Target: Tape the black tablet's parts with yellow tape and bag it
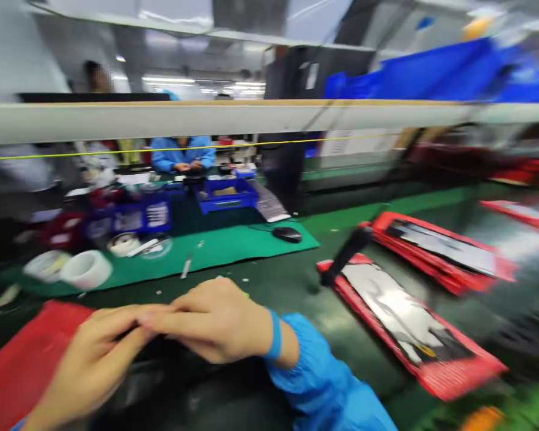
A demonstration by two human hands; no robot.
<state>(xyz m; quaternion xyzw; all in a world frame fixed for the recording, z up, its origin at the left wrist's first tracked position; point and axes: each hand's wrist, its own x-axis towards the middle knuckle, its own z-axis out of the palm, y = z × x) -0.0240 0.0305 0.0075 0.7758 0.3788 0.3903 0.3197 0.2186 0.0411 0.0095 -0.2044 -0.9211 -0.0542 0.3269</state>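
My left hand [94, 353] and my right hand [224, 323] meet low in the picture, thumbs and fingertips touching. The fingers of both are closed in a pinch, and whatever they may hold is hidden or too small to name. Under them lies a dark, blurred surface. A red bag or sheet [24, 353] lies beside my left hand, partly behind it. A blue band [275, 335] circles my right wrist, above a blue sleeve [332, 383].
To the right lie red bubble-wrap pouches [462, 362] with flat white-and-black pieces on them. A green mat [233, 245] bears tape rolls [86, 269] and a black mouse [287, 234]. A shelf beam [269, 117] crosses above. Beyond, a person in blue [161, 157] works near a blue bin [229, 200].
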